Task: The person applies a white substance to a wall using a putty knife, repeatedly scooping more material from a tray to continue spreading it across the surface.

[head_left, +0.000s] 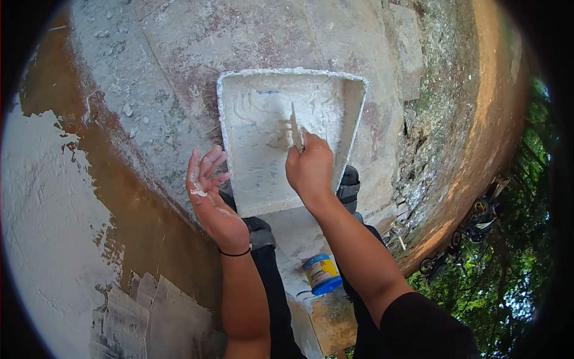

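Note:
My right hand (310, 167) is closed around a trowel (295, 127), its thin blade seen nearly edge-on over the tray. Below the blade, wet white plaster (251, 110) lies in ridges across the far part of a plaster-caked tray (222, 113). The near part of the tray carries a thinner, smoother coat. My left hand (209, 194) is held up just outside the tray's left side, palm turned up and fingers apart, with white smears on the fingers and nothing in it.
A blue and yellow tub (323, 274) stands between my legs. At left, a brown wall (152, 239) is partly coated in white plaster (54, 209). Rubble (134, 102) lines the wall's base. Motorbikes (472, 227) and trees (502, 281) are at right.

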The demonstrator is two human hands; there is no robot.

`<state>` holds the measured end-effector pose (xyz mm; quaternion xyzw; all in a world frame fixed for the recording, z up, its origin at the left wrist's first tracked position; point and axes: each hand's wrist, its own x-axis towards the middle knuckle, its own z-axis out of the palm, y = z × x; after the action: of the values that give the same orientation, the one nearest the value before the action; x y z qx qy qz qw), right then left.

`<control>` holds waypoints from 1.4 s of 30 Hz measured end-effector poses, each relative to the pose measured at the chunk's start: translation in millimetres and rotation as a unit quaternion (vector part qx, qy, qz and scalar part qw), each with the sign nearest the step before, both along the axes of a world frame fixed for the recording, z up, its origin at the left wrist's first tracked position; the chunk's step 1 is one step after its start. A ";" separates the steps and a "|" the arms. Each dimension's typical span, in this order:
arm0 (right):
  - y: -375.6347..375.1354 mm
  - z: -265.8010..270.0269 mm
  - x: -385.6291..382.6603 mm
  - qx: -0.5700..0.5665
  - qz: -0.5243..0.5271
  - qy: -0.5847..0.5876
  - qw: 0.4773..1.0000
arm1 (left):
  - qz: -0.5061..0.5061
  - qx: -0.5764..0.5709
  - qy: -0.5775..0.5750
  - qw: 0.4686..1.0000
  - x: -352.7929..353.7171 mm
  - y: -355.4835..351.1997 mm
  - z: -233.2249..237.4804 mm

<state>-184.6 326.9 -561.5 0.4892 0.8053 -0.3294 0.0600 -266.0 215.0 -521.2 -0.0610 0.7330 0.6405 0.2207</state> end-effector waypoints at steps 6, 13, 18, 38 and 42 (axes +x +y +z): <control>-1.0 -28.0 40.9 0.060 -0.014 -0.091 0.994 | -0.012 -0.010 -0.002 1.000 -1.0 3.9 0.3; -39.5 -15.7 -32.0 -0.017 -0.032 -0.005 0.999 | -0.025 -0.017 -0.014 0.999 -0.5 5.7 7.1; 41.7 -7.6 -13.3 0.098 0.206 0.025 0.973 | -0.013 -0.016 -0.006 1.000 -4.9 3.8 8.4; 57.0 -63.5 -58.5 0.135 0.459 0.058 0.876 | -0.025 -0.022 -0.007 0.999 5.8 17.8 -8.1; 57.4 -65.8 -50.9 0.062 0.484 0.035 0.872 | -0.026 -0.002 0.002 1.000 7.8 16.3 -11.8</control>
<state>-235.6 384.3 -627.3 0.0291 0.9617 -0.2253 0.1535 -258.2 231.3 -533.0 -0.0411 0.7358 0.6335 0.2359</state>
